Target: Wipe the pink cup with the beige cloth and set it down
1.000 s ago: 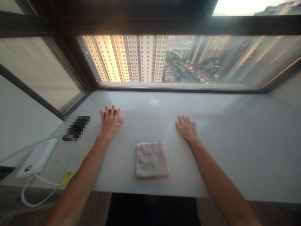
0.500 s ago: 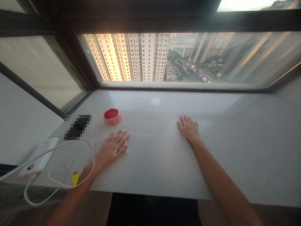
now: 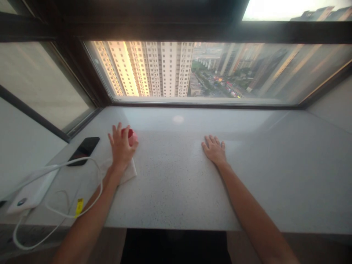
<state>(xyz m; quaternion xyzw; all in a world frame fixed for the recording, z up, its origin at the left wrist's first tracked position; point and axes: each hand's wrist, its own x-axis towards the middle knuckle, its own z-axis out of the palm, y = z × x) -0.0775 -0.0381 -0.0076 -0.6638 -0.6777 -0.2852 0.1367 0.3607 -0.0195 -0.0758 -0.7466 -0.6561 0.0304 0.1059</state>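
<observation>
Two hands in view, both the wearer's, well apart on a speckled white stone counter [image 3: 170,190], w/ bare forearms reaching in from the bottom edge.

L hand [image 3: 120,146]: fingers spread, palm down, right against 1 small pink dish [image 3: 132,138]. The hand hides much of the dish, so can't tell if it's gripping or just touching. The dish sits near the back of the counter, just right of the L fingers, w/ its red inside showing at the top. It looks round, no clear long axis, opening facing up.

1 folded white towel [image 3: 128,171] lies under the L wrist, touching it, mostly covered by hand & forearm, so its long axis can't be told.

R hand [image 3: 214,150]: flat on the stone, fingers slightly spread, toward the window, holding nothing, w/ bare stone all around it.

Left of the L hand: 1 black phone [image 3: 84,151], long axis running diagonally, far end toward the window. Nearer the edge, 1 white power bank [image 3: 31,192], w/ 1 white cable [image 3: 101,187] looping across the L forearm, carrying 1 yellow tag [image 3: 79,207].

Beyond the counter: 1 wide window [image 3: 220,73] over high-rise towers.
</observation>
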